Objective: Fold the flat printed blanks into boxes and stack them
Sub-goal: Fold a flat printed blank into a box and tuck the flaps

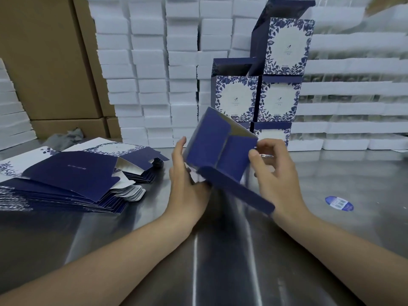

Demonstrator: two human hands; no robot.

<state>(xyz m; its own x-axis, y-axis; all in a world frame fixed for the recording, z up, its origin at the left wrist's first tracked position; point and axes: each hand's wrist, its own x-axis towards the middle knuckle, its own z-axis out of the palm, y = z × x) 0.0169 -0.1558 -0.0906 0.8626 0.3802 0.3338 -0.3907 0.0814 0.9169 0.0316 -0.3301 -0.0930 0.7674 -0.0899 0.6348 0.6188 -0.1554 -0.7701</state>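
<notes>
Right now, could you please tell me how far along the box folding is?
Done: several blue-and-white floral cardboard boxes stand stacked at the back. In hand: a dark blue half-folded box, its end flaps not yet shut, braced by the left hand and pinched by the right hand. Left to do: a thick pile of flat printed blanks on the steel table.
</notes>
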